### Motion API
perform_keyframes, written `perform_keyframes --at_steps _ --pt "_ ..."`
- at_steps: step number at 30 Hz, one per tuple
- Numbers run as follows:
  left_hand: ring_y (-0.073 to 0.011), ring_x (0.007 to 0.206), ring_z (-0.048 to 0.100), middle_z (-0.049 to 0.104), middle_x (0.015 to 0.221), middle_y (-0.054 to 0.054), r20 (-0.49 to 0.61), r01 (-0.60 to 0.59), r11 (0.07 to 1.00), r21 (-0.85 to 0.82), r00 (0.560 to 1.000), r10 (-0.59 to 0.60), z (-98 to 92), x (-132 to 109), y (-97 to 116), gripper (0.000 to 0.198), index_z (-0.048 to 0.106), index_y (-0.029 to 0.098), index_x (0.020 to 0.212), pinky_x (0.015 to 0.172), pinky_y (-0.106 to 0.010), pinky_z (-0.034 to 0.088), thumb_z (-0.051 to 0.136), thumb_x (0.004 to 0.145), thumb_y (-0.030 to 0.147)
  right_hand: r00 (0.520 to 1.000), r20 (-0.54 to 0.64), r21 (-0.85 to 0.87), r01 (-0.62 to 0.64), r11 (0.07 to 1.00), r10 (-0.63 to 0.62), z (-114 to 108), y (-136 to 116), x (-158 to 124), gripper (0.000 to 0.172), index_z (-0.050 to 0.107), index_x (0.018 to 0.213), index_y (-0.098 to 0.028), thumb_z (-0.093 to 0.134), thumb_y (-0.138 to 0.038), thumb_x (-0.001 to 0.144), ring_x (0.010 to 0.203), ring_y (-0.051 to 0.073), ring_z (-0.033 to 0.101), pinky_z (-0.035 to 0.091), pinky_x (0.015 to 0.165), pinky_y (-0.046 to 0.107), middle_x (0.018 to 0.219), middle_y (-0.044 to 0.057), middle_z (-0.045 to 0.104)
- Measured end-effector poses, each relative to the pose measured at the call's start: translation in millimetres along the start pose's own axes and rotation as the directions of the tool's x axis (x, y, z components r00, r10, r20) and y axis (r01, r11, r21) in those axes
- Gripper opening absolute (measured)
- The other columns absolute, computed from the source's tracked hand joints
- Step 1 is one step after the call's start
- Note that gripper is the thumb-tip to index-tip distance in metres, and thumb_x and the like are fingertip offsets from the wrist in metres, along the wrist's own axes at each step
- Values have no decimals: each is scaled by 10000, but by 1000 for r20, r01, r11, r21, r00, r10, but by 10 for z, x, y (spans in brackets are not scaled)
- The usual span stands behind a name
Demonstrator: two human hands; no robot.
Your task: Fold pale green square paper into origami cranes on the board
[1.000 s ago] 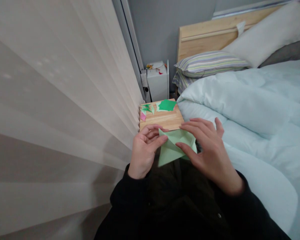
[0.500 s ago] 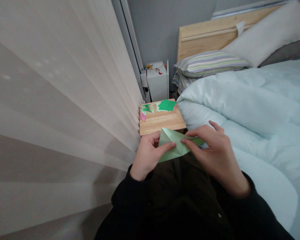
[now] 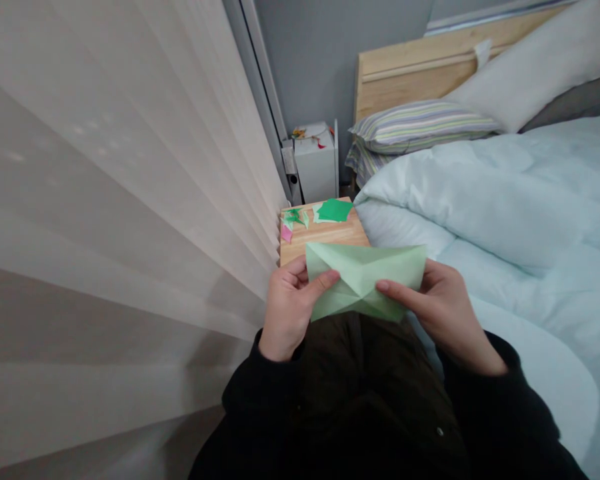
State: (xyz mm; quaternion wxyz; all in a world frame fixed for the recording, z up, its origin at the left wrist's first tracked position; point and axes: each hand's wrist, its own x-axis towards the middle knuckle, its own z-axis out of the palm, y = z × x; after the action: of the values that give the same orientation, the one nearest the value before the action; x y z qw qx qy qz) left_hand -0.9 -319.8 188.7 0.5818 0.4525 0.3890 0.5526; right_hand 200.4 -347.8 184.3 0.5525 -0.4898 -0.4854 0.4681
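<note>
A light green sheet of origami paper with crossing creases is held up above my lap, spread wide. My left hand grips its left side, thumb on the near face and fingers behind. At the right side my right hand pinches it the same way, its thumb near the middle where the creases meet. Fingers behind the paper are partly hidden. Beyond it, a small wooden table bears a stack of green paper sheets, folded green paper pieces and a pink paper piece.
A pale pleated curtain hangs close on my left. The bed with a light blue quilt lies on the right, with a striped pillow at the wooden headboard. A white cabinet stands behind the table.
The paper's right part, bunched narrow under my right fingers before, is now opened out flat and wide. My right hand has shifted to the right edge; my left hand has barely moved.
</note>
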Motion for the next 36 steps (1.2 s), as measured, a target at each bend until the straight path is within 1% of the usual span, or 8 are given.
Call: perform_keyframes --at_steps 3,7,13,18,23,27,32,36 --pt "-183 748 754 815 879 -47 -55 24 997 80 998 -19 17 -32 50 340 786 173 966 704 -270 606 925 707 344 998 -53 -86 -22 996 18 23 11 -5 289 770 845 -207 880 -454 743 717 218 717 584 625 312 850 40 803" --pt "-187 677 729 797 809 -37 -87 59 986 156 995 -46 28 -60 107 338 769 173 939 617 -267 572 897 740 414 995 -70 -191 51 980 -66 22 11 -13 243 770 869 -219 827 -447 810 799 243 731 593 675 329 900 47 803" --pt "-172 610 676 746 690 -37 -74 135 980 148 989 -126 25 -57 60 430 776 161 792 541 -254 488 774 829 590 997 44 -160 68 985 -62 -3 77 -63 359 796 1155 -248 738 -495 902 955 273 740 604 743 354 1181 69 791" --pt "-224 691 730 778 762 -76 -10 242 970 -4 970 -242 42 -65 81 483 790 137 853 612 -298 549 809 780 615 989 58 -20 -133 991 134 -82 84 -65 385 804 824 -225 755 -606 848 599 204 671 527 509 301 746 48 771" --pt "-182 638 706 792 802 -69 38 168 984 56 985 -170 12 -47 54 503 792 137 957 562 -254 511 830 769 602 967 76 50 -246 968 242 -85 42 -56 442 780 831 -196 790 -637 798 577 209 685 559 519 316 755 67 778" --pt "-216 745 746 812 903 -86 63 149 987 63 986 -153 -21 -35 8 484 780 148 1021 657 -285 567 836 781 564 959 86 75 -275 958 269 -58 41 -66 438 768 847 -182 786 -619 815 604 221 709 570 533 315 789 79 792" --pt "-282 932 771 813 1035 -112 166 296 955 10 942 -293 -39 -52 27 525 757 158 1104 836 -372 611 954 672 381 958 75 105 -283 953 276 -54 56 -61 443 786 979 -181 782 -599 830 645 232 732 586 567 321 807 77 800" --pt "-286 950 777 809 1077 -118 227 345 937 -62 919 -323 -40 -53 40 517 749 163 1136 871 -402 615 946 686 328 958 93 116 -281 953 271 -66 76 -42 434 790 1025 -195 770 -590 847 682 225 736 582 582 308 855 68 810"
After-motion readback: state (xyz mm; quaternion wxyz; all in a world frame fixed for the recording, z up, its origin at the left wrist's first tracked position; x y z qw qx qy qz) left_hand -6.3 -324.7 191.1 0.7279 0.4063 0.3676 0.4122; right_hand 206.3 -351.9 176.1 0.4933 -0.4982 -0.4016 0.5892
